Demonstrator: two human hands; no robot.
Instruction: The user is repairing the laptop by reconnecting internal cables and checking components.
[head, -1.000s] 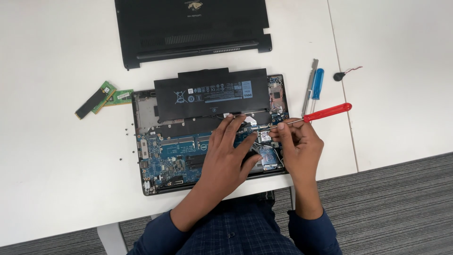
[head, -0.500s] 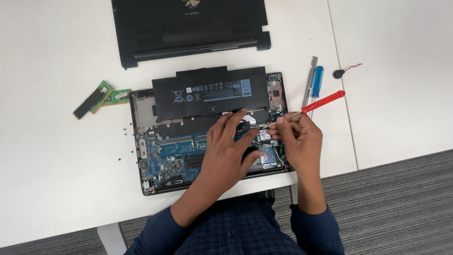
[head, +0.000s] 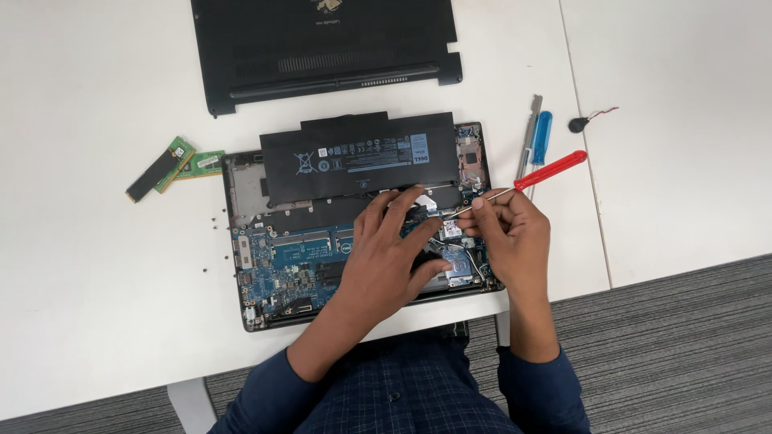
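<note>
Landmark: opened laptop base (head: 265, 309), lying flat near front edge of white table (head: 96, 321).

Far left of it: two memory/storage sticks (head: 165, 167), green w/ black, loose on the table. Between them and the base, a few tiny screws (head: 211, 217), scattered.

Above the base, well apart: removed black bottom cover (head: 322, 44), lying flat.

Inside the base, upper part: long black battery (head: 358, 157), spanning most of the width. Below it: blue mainboard (head: 293, 261), exposed.

Centre-right of the base: left hand (head: 390, 261) spread flat on the board, fingers splayed & released, not grasping anything, tips pressing near the battery's lower edge, thumb down toward the fan area.

Right end of the base: right hand (head: 511, 233), fingers clenched round the metal shaft of red-handled screwdriver (head: 523, 183). Handle sticks up & out past the base's right edge; tip down at a small part beside the left fingertips, exact spot hidden by fingers.

Just right of the base: blue-handled tool (head: 540, 138) & a thin grey metal tool (head: 529, 133), side by side. Further right, on the next table panel: small black coin cell w/ red wire (head: 581, 124).

Handling, as judged: screwdriver light, stiff, smooth plastic handle; pinch low on shaft gives tip control, handle gives torque. Board & connectors look fragile, thin cables nearby; press on bare frame/battery edge, not on chips. Screws tiny, easy to lose.
</note>
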